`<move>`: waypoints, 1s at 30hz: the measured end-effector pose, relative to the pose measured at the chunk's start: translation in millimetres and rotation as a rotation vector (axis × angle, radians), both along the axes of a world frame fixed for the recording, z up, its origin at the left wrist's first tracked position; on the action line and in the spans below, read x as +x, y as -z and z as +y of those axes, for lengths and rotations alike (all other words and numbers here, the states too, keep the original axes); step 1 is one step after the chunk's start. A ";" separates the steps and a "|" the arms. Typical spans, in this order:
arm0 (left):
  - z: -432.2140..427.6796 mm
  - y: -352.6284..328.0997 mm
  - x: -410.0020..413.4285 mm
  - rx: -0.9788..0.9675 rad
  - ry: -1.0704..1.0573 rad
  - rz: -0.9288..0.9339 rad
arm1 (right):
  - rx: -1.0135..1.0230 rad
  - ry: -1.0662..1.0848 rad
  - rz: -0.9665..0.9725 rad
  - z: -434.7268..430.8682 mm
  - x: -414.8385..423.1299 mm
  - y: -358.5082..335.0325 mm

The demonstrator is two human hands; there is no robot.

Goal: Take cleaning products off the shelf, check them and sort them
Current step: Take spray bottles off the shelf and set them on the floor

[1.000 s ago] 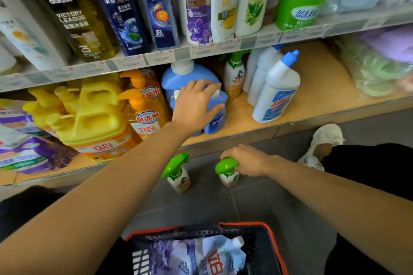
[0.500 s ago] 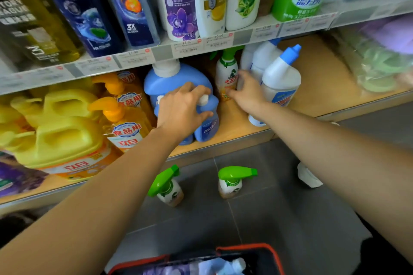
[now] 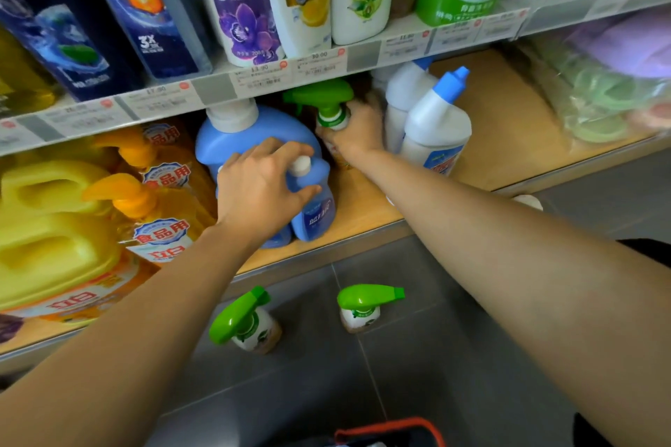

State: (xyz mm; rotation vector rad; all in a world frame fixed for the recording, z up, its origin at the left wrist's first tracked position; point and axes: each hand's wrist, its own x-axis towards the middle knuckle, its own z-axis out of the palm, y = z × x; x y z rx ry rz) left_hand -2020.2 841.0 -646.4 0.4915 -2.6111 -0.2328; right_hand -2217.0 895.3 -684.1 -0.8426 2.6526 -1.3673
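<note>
On the lower shelf (image 3: 501, 141) my right hand (image 3: 357, 131) wraps a green-topped spray bottle (image 3: 328, 109). My left hand (image 3: 259, 189) grips the small blue bottle (image 3: 314, 207) nearby. Two more sprayers (image 3: 243, 323) stand on the floor (image 3: 417, 374).

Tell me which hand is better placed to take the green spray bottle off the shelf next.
Right. The right hand is already wrapped around the spray bottle at the back of the shelf, so it probably only needs to pull. The left hand is busy on the small blue bottle.
</note>
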 end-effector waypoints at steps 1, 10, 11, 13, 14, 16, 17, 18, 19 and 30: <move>0.0 -0.3 0.2 0.000 0.004 -0.001 | -0.023 -0.003 -0.028 0.1 4.4 1.8; 2.2 -5.7 3.7 0.067 0.062 -0.058 | -0.209 0.065 -0.161 54.1 39.3 2.3; 1.5 -8.2 5.2 0.107 0.059 -0.066 | -0.208 0.067 -0.157 62.0 46.9 1.5; 2.2 -14.1 10.4 0.167 0.057 -0.073 | -0.205 0.057 -0.163 76.8 61.6 -4.2; 3.3 -17.3 14.0 0.172 0.061 -0.067 | -0.202 0.057 -0.165 83.7 67.4 -8.6; 8.5 -23.4 21.4 0.170 0.089 -0.034 | -0.180 0.053 -0.150 98.5 75.6 -22.2; 13.8 -26.4 24.9 0.192 0.111 -0.015 | -0.164 0.037 -0.139 105.9 78.8 -31.1; 20.8 -29.4 28.3 0.237 0.136 -0.001 | -0.156 0.005 -0.139 113.0 81.4 -40.4; 28.3 -31.9 31.7 0.295 0.161 0.005 | -0.158 -0.034 -0.155 119.6 84.2 -49.8; 70.0 -66.9 82.1 1.009 0.214 0.155 | -0.402 -0.211 -0.625 133.6 146.2 -139.3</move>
